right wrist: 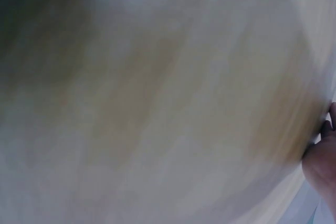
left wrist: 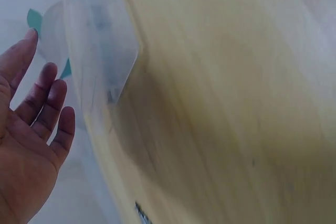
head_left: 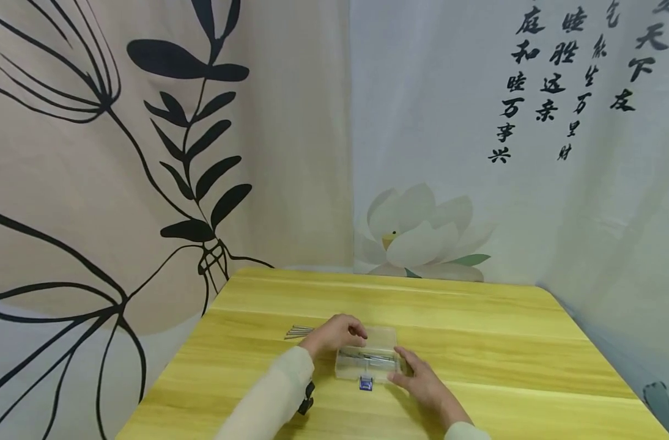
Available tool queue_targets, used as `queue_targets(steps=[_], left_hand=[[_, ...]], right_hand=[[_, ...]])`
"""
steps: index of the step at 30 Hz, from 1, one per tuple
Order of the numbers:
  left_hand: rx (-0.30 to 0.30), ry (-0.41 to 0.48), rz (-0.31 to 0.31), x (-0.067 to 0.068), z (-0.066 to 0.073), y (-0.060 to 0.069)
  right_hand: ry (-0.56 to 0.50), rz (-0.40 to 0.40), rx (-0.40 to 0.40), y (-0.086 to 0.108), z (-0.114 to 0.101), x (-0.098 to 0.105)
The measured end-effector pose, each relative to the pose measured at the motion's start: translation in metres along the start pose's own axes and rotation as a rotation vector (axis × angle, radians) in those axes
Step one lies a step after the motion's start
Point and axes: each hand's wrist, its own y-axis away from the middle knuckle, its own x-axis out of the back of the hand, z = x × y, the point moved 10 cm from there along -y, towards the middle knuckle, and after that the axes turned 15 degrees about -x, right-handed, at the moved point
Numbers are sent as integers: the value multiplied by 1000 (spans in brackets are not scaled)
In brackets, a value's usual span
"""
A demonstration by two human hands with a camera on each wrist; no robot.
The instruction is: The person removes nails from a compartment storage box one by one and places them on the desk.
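A clear plastic box (head_left: 342, 371) sits on the table with its see-through lid (head_left: 383, 335) laid back. Thin metal nails (head_left: 367, 356) lie inside, and a blue clasp (head_left: 365, 384) shows at its front. My left hand (head_left: 341, 332) hovers over the box's back left part, fingers loosely bent; the left wrist view shows this hand (left wrist: 34, 129) with nothing in it. At the box's right end, my right hand (head_left: 422, 379) holds it between thumb and forefinger. The right wrist view is blurred and shows only part of that hand (right wrist: 323, 156).
More long nails (head_left: 298, 332) lie in a small bunch left of the box, partly behind the left wrist. The yellow wood-grain table (head_left: 477, 330) reaches back to a printed curtain (head_left: 296, 153). A black strap (head_left: 307, 398) is by the left sleeve.
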Motion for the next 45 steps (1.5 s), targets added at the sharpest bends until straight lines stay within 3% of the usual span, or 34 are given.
queue_targets(steps=[18, 28, 40, 45], left_hand=[[-19, -31, -38, -27, -9, -10], [-1, -25, -30, -30, -10, -9], [-80, -106, -52, -33, -8, -15], [-64, -101, -64, -35, -12, -16]], right_hand=[[27, 8, 4, -6, -2, 1], [35, 23, -4, -3, -1, 3], [18, 17, -12, -4, 2, 2], [25, 16, -12, -4, 3, 1]])
